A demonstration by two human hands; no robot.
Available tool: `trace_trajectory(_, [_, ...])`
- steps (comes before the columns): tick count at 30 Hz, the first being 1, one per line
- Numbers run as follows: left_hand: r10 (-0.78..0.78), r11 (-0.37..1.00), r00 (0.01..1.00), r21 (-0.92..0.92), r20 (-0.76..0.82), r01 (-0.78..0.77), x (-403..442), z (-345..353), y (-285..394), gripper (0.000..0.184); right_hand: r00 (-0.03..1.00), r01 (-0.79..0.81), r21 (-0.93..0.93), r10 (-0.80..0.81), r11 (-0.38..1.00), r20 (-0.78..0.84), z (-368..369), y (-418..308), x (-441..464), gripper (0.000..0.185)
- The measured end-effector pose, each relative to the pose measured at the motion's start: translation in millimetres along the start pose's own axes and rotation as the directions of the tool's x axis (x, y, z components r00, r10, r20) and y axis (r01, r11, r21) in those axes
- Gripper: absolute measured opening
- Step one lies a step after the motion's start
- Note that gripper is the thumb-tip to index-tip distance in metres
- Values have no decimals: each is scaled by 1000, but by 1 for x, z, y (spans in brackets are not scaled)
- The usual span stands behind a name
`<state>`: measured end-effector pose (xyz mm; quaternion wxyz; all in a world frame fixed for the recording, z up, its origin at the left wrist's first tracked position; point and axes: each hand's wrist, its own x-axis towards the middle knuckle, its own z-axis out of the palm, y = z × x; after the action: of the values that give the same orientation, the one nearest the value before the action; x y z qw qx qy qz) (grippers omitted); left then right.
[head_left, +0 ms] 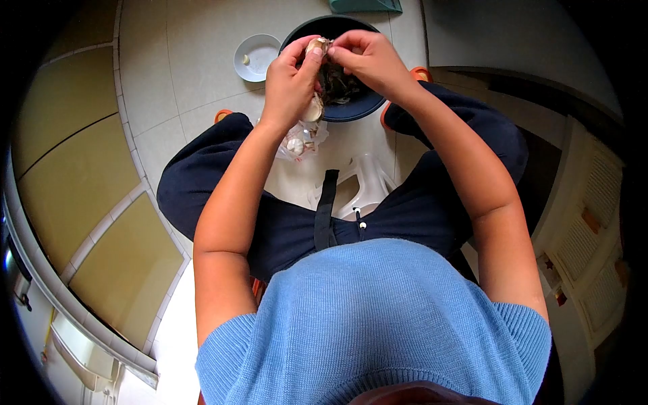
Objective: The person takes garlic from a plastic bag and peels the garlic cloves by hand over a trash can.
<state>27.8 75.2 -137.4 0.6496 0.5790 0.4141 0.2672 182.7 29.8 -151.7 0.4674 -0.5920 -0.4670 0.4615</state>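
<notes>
My left hand (290,88) is closed, with a garlic clove (316,46) in its pale skin between thumb and forefinger. A larger piece of garlic (313,109) sits lower in the same hand, partly hidden by the palm. My right hand (370,59) pinches at the clove's edge, where loose garlic skin shows. Both hands are above a dark blue basin (361,113) with brown, papery peelings (339,86) inside. Left of the basin stands a white bowl (267,47) containing one small peeled clove (246,59).
A clear plastic bag with garlic bulbs (295,145) lies on the tiled floor below my left hand. Between my legs is a white plastic stool (370,182). A green plastic object (368,5) lies beyond the basin. Cabinets (74,182) line the left side.
</notes>
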Motion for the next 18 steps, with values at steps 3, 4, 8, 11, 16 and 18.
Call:
trace_trajectory(3, [-11, 998, 1000, 67, 13, 10, -2, 0, -1, 31, 986, 149, -41, -152, 988, -74, -2, -1, 4, 25])
trace_trajectory(4, [-16, 996, 1000, 91, 25, 14, -2, 0, -2, 31, 994, 99, -7, -99, 995, -38, -1, -4, 2, 27])
trace_trajectory(8, [170, 910, 983, 374, 63, -181, 0, -2, -12, 30, 998, 63, -3, -63, 998, 19, 0, -5, 0, 27])
trace_trajectory(11, [309, 849, 950, 436, 48, -298, 0, -1, -18, 28, 999, 27, -106, -24, 994, 26, 0, 3, 2, 28])
trace_trajectory(16, [455, 732, 882, 512, 122, -449, -2, 2, -12, 24, 966, -142, -49, 149, 989, 209, 0, 2, -1, 23])
trace_trajectory(18, [491, 708, 860, 510, 141, -488, -2, 2, -13, 22, 973, -56, -133, 83, 990, 214, 2, 6, -1, 26])
